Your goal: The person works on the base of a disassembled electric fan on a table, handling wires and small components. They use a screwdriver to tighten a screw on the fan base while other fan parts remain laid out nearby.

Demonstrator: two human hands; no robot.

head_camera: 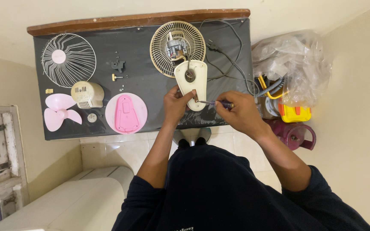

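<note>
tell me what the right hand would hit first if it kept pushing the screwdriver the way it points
Likely the cream fan stand: the right hand aims the screwdriver leftward at its lower end, with the left hand just behind. Depth is unclear.

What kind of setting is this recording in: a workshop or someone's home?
Probably a home corner used for repairs: a small table against a plain wall, tiled floor, and a dismantled fan laid out in parts, its grille and pink blade set aside.

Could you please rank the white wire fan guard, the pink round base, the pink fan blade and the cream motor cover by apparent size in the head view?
1. White wire fan guard, clearly largest.
2. Pink round base and pink fan blade: look alike, so unranked.
3. Cream motor cover, smallest.
</note>
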